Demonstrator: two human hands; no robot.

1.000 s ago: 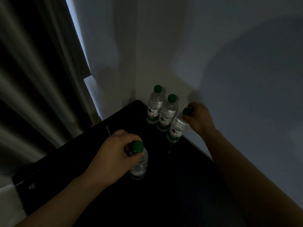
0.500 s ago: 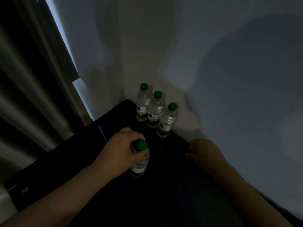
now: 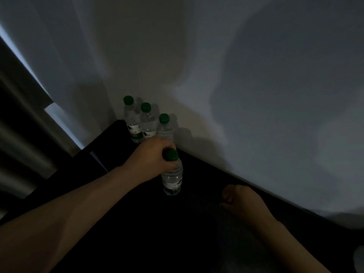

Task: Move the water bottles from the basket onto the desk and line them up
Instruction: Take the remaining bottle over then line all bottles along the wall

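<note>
Your left hand (image 3: pixel 155 156) is clamped around the neck of a water bottle (image 3: pixel 172 178), just under its green cap (image 3: pixel 170 154), and the bottle stands upright, or close to it, on the dark desk (image 3: pixel 137 223) just beside the row of three bottles (image 3: pixel 146 123) lined up along the wall (image 3: pixel 256 95) in the corner. The main risk is your knuckles or the held bottle's shoulder nudging the nearest of those three: they stand close together, so one knock could topple the lot. A neck grip also lets the base swing, so a tilted set-down could tip it. Your right hand (image 3: pixel 244 201) hangs empty with fingers loosely curled, clear of everything. All four bottles are capped and look full of clear water. The basket is out of view.
</note>
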